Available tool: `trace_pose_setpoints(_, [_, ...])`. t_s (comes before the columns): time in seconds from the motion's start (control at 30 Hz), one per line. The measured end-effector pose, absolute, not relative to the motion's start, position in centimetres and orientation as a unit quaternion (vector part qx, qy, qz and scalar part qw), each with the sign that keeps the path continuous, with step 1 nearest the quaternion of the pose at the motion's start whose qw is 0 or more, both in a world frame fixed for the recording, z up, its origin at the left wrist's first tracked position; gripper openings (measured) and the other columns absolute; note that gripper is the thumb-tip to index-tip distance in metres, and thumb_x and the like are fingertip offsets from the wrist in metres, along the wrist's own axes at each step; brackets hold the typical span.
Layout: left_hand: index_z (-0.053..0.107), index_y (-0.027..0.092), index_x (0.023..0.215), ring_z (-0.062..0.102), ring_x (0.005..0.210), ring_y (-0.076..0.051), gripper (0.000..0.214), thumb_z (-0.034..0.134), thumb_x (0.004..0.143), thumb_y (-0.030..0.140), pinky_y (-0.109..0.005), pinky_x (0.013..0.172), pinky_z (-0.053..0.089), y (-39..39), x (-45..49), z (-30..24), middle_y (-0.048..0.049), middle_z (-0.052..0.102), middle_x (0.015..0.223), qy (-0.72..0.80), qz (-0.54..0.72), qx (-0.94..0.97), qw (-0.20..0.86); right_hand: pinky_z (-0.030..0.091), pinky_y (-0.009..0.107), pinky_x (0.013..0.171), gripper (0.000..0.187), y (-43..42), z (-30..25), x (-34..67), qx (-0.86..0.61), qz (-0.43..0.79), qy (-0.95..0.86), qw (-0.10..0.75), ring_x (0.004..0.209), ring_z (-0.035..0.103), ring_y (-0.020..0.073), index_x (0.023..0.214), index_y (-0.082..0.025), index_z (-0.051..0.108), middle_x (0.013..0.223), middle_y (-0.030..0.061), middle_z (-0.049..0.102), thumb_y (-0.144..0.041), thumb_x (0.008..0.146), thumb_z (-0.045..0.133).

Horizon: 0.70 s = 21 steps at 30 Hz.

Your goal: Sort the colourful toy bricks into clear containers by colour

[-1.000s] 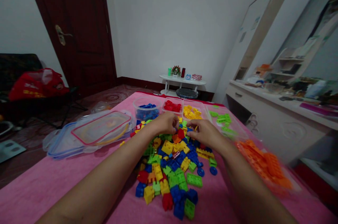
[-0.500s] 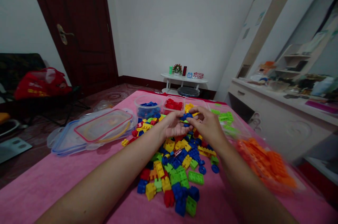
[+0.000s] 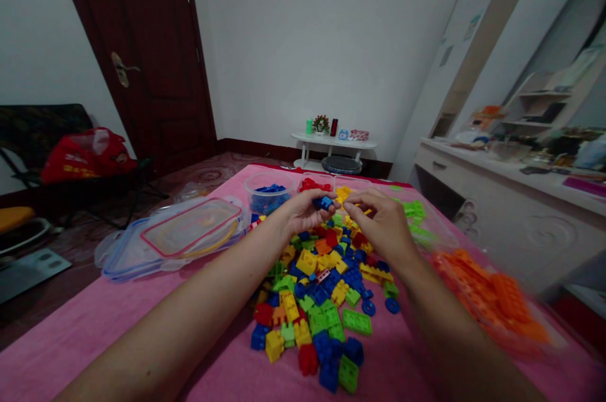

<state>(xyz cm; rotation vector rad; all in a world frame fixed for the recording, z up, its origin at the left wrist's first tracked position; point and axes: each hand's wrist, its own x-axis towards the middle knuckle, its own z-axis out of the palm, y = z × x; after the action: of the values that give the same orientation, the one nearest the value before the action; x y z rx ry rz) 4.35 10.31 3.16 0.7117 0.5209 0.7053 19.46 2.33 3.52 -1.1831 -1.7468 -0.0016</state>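
Observation:
My left hand (image 3: 310, 211) is closed around a small blue toy brick (image 3: 324, 202), held above the pile between thumb and fingers. Just to its right hovers my right hand (image 3: 381, 216), apart from the brick, with its fingers bent, slightly parted, and nothing visible in them. Beneath both hands spreads a heap of mixed toy bricks (image 3: 326, 276) in yellow, blue, green and red. Beyond my left hand stands a round clear tub (image 3: 246, 190) of blue bricks. A clear box of red bricks (image 3: 315, 184) is beside it, partly hidden by my fingers.
Yellow bricks (image 3: 343, 194) lie behind my hands. Green bricks (image 3: 414, 211) fill a clear box on the right, with orange bricks (image 3: 490, 295) in another nearer box. Stacked clear lids (image 3: 137, 263) rest at left on the pink cloth (image 3: 95, 351).
My hands have moved apart. The blue brick, earlier between both hands' fingers, is now in my left hand only, which has shifted slightly left. The view has tilted a little.

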Motion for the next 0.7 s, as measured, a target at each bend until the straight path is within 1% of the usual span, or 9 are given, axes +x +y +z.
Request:
trace_pose_setpoints(0.07, [0.058,0.008,0.084,0.055,0.05,-0.007,0.013,0.045,0.082,0.009,-0.011,0.039,0.04,12.0,3.6,4.7,-0.0068,0.059,0.064,0.299,0.359,0.429,0.773,0.045,0.024,0.059,0.012,2.3,3.6,19.4,-0.49,-0.002,-0.72,0.492,0.071,0.06,0.0147,0.075,-0.018,0.069,0.08,0.0043,0.066,-0.021,0.078,0.058])
trace_pose_setpoints(0.17, [0.059,0.009,0.084,0.054,0.052,-0.006,0.014,0.045,0.083,0.013,-0.013,0.048,0.045,15.4,2.3,6.6,-0.0045,0.059,0.063,0.418,0.43,0.565,0.567,0.045,0.025,0.061,0.012,2.4,3.3,19.2,-0.5,0.006,-0.725,0.473,0.07,0.059,0.0141,0.075,-0.017,0.069,0.079,0.0037,0.066,-0.02,0.078,0.057])
trace_pose_setpoints(0.2, [0.059,0.009,0.085,0.054,0.053,-0.006,0.014,0.046,0.083,0.014,-0.015,0.052,0.047,16.5,1.7,7.0,-0.0034,0.058,0.063,0.44,0.441,0.58,0.525,0.045,0.025,0.061,0.012,2.4,3.2,19.0,-0.503,0.013,-0.729,0.464,0.069,0.059,0.014,0.075,-0.018,0.068,0.079,0.0034,0.066,-0.02,0.078,0.057])
trace_pose_setpoints(0.27, [0.061,0.01,0.084,0.055,0.057,-0.008,0.012,0.052,0.08,0.017,-0.019,0.059,0.048,18.2,0.4,7.2,-0.0018,0.058,0.063,0.475,0.441,0.602,0.467,0.045,0.026,0.063,0.012,2.4,2.7,18.6,-0.504,0.026,-0.742,0.441,0.069,0.059,0.0143,0.075,-0.018,0.068,0.079,0.0032,0.065,-0.019,0.078,0.056])
trace_pose_setpoints(0.33, [0.065,0.011,0.079,0.058,0.065,-0.012,0.011,0.062,0.073,0.019,-0.023,0.065,0.048,18.9,-0.9,6.9,-0.0021,0.061,0.065,0.496,0.424,0.619,0.437,0.046,0.027,0.067,0.013,2.4,2.2,17.9,-0.502,0.035,-0.76,0.411,0.074,0.06,0.0154,0.076,-0.019,0.068,0.081,0.0034,0.066,-0.018,0.078,0.056])
trace_pose_setpoints(0.43, [0.071,0.013,0.08,0.061,0.082,-0.018,0.018,0.069,0.064,0.021,-0.025,0.075,0.045,18.0,-2.5,5.9,-0.005,0.068,0.078,0.484,0.374,0.745,0.267,0.046,0.03,0.078,0.014,2.2,1.1,16.6,-0.493,0.044,-0.795,0.352,0.085,0.061,0.0178,0.083,-0.021,0.069,0.091,0.0043,0.067,-0.017,0.078,0.056])
trace_pose_setpoints(0.53, [0.072,0.018,0.09,0.062,0.083,-0.018,0.024,0.059,0.072,0.023,-0.025,0.076,0.044,14.9,-3.4,5.0,-0.0056,0.07,0.087,0.403,0.264,0.875,0.041,0.043,0.032,0.089,0.032,2.1,0.0,15.4,-0.45,0.049,-0.843,0.291,0.1,0.057,0.0187,0.102,-0.022,0.067,0.107,0.0042,0.067,-0.008,0.079,0.05])
trace_pose_setpoints(0.63, [0.072,0.022,0.089,0.063,0.073,-0.019,0.023,0.055,0.075,0.026,-0.026,0.067,0.043,11.1,-4.1,4.1,-0.0054,0.07,0.079,0.389,0.135,0.911,-0.039,0.037,0.034,0.098,0.051,2.1,-1.2,14.6,-0.417,0.046,-0.878,0.231,0.116,0.047,0.0197,0.118,-0.023,0.06,0.123,0.0019,0.061,0.0,0.077,0.043])
trace_pose_setpoints(0.7, [0.072,0.022,0.085,0.063,0.072,-0.022,0.023,0.054,0.076,0.033,-0.028,0.063,0.043,8.8,-4.5,3.6,-0.0073,0.07,0.077,0.414,0.077,0.903,-0.079,0.034,0.036,0.1,0.056,2.2,-1.9,14.3,-0.417,0.043,-0.885,0.203,0.121,0.042,0.0208,0.123,-0.023,0.057,0.126,0.0011,0.059,0.001,0.076,0.041])
